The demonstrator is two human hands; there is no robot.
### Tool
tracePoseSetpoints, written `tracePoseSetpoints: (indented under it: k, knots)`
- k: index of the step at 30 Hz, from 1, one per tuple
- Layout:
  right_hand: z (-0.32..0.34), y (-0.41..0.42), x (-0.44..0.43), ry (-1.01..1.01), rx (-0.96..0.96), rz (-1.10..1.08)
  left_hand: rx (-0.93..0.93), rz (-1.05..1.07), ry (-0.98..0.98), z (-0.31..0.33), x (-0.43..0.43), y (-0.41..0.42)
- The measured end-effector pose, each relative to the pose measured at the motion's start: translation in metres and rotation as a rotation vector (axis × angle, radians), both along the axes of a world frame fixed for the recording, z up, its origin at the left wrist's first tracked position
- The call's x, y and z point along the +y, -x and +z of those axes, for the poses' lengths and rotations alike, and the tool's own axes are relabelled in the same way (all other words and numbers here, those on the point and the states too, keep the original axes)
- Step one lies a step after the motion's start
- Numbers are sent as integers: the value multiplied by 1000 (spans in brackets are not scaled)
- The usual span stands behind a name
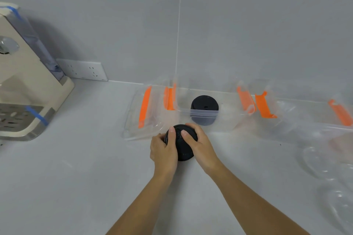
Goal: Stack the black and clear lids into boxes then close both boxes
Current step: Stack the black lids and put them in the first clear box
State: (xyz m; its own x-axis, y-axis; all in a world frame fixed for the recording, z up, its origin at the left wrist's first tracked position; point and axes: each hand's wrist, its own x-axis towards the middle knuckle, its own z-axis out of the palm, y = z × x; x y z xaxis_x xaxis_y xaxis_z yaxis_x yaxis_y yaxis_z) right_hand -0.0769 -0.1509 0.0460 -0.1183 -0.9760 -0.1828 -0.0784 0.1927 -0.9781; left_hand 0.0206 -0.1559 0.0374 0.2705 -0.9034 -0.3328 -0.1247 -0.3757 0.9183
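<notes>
A stack of black lids (pixel 182 145) sits between both my hands on the white counter. My left hand (pixel 164 149) grips its left side and my right hand (pixel 198 142) wraps its right side and top. Just behind stands a clear box (pixel 227 118) with orange clips, holding another stack of black lids (pixel 204 109). Its clear cover (pixel 143 112) with orange clips lies to its left. A second clear box (pixel 305 116) with orange clips stands at the right. Several clear lids (pixel 321 160) lie on the counter at the far right.
A beige water dispenser (pixel 24 82) with blue tape stands at the left. A white wall socket (pixel 84 69) is mounted behind it. The grey wall runs right behind the boxes.
</notes>
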Motion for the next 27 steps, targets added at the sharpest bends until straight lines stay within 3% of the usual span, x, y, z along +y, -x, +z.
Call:
tracePoseSetpoints:
  k: [6, 15, 22, 27]
  knots:
    - [-6, -8, -10, -22, -2, -1, 70, -14, -63, -12, -9, -9]
    - [-24, -9, -13, -52, 54, -64, 34, -42, -43, -16, -14, -10]
    - [-24, -15, -16, -166, -67, -119, 10, -46, -41, -19, -18, -9]
    - [-18, -18, -13, -162, -216, -163, 243, -32, -16, -10, -12, -7]
